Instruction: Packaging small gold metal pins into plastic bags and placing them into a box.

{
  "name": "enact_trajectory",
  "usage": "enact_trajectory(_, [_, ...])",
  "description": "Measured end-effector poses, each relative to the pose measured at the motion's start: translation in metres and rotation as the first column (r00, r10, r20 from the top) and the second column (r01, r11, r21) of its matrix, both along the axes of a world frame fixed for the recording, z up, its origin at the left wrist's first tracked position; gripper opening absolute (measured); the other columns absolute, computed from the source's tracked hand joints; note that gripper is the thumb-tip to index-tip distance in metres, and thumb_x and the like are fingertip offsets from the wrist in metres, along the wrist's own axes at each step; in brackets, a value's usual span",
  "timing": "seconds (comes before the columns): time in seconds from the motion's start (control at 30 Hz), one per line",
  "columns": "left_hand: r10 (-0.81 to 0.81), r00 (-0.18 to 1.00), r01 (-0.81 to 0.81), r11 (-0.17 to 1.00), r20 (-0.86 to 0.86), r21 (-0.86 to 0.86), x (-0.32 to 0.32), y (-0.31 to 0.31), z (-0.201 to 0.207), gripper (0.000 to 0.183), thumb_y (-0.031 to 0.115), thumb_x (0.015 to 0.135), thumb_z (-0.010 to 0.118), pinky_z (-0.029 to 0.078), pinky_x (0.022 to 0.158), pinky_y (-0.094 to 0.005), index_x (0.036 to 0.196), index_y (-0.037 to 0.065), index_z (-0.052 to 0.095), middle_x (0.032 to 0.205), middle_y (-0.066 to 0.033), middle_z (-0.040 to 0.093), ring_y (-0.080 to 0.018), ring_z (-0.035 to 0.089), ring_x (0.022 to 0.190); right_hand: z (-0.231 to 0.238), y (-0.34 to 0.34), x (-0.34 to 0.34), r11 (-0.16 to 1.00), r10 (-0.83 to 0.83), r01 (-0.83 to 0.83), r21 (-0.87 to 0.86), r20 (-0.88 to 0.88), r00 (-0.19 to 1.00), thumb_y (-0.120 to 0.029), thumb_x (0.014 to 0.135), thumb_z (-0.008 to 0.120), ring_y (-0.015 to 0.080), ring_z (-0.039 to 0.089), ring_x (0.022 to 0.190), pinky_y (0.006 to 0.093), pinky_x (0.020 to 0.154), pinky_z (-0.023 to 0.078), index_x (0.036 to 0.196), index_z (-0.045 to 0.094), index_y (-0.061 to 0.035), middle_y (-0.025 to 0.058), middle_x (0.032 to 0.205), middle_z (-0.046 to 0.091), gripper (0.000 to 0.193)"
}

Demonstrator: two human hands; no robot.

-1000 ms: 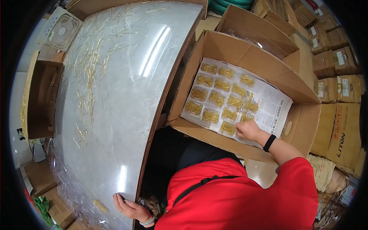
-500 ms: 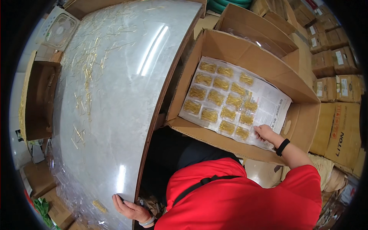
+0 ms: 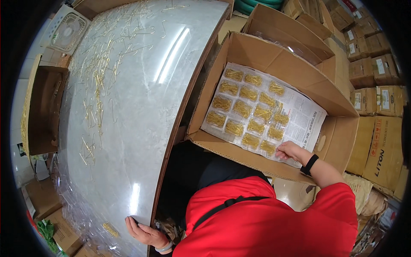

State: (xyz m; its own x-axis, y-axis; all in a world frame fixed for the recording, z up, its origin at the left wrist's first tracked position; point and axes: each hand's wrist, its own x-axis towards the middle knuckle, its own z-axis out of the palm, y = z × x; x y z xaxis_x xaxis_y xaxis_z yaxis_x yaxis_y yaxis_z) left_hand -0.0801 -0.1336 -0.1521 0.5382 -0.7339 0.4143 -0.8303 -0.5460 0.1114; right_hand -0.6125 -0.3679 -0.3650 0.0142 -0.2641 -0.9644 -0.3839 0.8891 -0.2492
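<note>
My right hand (image 3: 291,151) is inside a large cardboard box (image 3: 295,55), fingers curled together at the right edge of a clear pack of gold wire hooks (image 3: 268,147). This pack lies nearest me in several rows of similar packs (image 3: 242,109) on a printed newspaper sheet (image 3: 305,115). How firmly the fingertips grip it is hard to see. My left hand (image 3: 143,232) rests over the near edge of the grey table (image 3: 137,162), fingers stretched out. Something small and dark shows beside its fingertips. Loose gold hooks (image 3: 99,85) lie scattered over the table's far and left parts.
Clear plastic packaging (image 3: 81,214) and a gold pack (image 3: 110,230) lie at the table's near left. An open carton (image 3: 47,111) and white fan (image 3: 68,31) stand along its left side. Stacked cartons (image 3: 381,150) line the right. Another open box (image 3: 287,32) stands behind mine.
My right hand has moved slightly left and now meets the nearest pack. That pack and the one beside it have shifted a little left. My left hand stays put.
</note>
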Motion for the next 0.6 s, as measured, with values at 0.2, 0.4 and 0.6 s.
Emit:
enact_trajectory(0.2, [-0.005, 1.000, 0.005, 1.000, -0.002, 0.005, 0.002, 0.001, -0.001, 0.040, 0.014, 0.103, 0.040, 0.042, 0.108, -0.0469, 0.129, -0.011, 0.058, 0.137, -0.0255, 0.056, -0.0405, 0.054, 0.126, 0.008, -0.005, 0.003, 0.993, 0.110, -0.106, 0.057, -0.059, 0.992, -0.023, 0.099, 0.060, 0.0142, 0.061, 0.053, 0.0278, 0.046, 0.048, 0.097, 0.069, 0.0005, 0.0095, 0.076, 0.072, 0.025])
enact_trajectory(0.4, [0.005, 1.000, -0.005, 1.000, -0.027, -0.005, -0.002, -0.001, 0.000, 0.040, 0.014, 0.103, 0.040, 0.042, 0.109, -0.0465, 0.130, -0.012, 0.058, 0.137, -0.0257, 0.055, -0.0403, 0.053, 0.127, 0.013, -0.038, -0.021, 0.969, 0.210, -0.231, -0.088, -0.199, 0.957, -0.026, 0.094, 0.063, 0.0168, 0.060, 0.050, 0.0322, 0.046, 0.047, 0.089, 0.069, 0.0003, 0.0102, 0.068, 0.070, 0.028])
enact_trajectory(0.6, [0.000, 1.000, 0.000, 1.000, -0.018, -0.008, 0.001, 0.003, -0.003, 0.042, 0.017, 0.106, 0.039, 0.041, 0.110, -0.0445, 0.133, -0.009, 0.057, 0.138, -0.0235, 0.056, -0.0377, 0.053, 0.128, -0.027, -0.123, -0.048, 0.672, -0.172, -0.190, -0.716, -0.400, 0.900, -0.019, 0.092, 0.061, 0.0204, 0.063, 0.059, 0.0351, 0.056, 0.051, 0.100, 0.069, 0.0017, 0.0105, 0.073, 0.069, 0.023])
